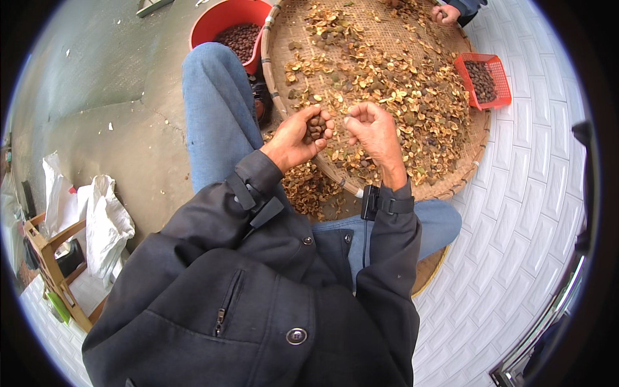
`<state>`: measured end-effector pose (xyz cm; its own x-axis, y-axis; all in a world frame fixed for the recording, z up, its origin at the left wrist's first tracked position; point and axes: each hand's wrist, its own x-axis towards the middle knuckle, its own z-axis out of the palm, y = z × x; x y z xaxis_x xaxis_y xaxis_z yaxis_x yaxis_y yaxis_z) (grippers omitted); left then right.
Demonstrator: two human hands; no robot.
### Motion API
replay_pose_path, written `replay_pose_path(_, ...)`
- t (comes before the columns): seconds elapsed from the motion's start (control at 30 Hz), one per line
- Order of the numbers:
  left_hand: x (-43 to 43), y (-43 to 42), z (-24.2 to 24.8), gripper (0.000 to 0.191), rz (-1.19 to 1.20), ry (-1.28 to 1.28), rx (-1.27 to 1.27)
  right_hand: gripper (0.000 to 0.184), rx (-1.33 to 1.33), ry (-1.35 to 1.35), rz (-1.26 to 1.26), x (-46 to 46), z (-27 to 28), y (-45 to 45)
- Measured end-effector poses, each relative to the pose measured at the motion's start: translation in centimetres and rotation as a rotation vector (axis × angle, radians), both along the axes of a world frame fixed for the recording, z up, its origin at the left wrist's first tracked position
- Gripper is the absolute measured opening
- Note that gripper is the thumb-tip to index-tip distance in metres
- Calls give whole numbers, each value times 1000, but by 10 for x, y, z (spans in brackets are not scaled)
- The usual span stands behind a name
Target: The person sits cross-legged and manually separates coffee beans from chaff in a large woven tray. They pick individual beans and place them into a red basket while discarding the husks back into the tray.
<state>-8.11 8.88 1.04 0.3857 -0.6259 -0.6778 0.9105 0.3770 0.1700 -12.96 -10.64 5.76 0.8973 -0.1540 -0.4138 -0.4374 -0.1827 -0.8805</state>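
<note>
My left hand [295, 140] is cupped, palm up, around several brown nuts or seeds [316, 128]. Just to its right, my right hand [377, 133] is held with thumb and forefinger bent towards each other. Whether anything small sits between those fingertips is too small to tell. Both hands are over the near left part of a large round woven bamboo tray [297, 36]. Dry, yellow-brown husks [418, 116] are spread across the tray, with some darker round pieces among them.
A red bucket [205, 29] of dark nuts stands left of the tray. At the tray's right rim is a red plastic basket [503, 87] of nuts. Another person's hand [446, 14] is at the far edge. Husks [309, 188] lie heaped below the near rim. White sacks [109, 222] hang at left.
</note>
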Motion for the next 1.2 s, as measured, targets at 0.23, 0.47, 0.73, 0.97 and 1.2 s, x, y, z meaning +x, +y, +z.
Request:
replay_pose_path(0.23, -10, -10, 11, 35, -25, 26, 65, 29, 318, -134, 72, -22, 16, 21)
replay_pose_path(0.47, -5, -6, 0, 34, -68, 12, -46, 28, -454, 265, 308, -64, -48, -26)
replay_pose_path(0.73, -3, -1, -7, 32, -51, 6, -173, 16, -743, -34, 296, -78, -88, -27)
replay_pose_path(0.97, -1, -1, -10, 28, -9, 36, -190, 20, -605, 97, 263, -73, -70, -23)
replay_pose_path(1.2, 1, -2, -11, 29, 1, 62, -233, 29, -387, 103, 313, -67, -69, -8)
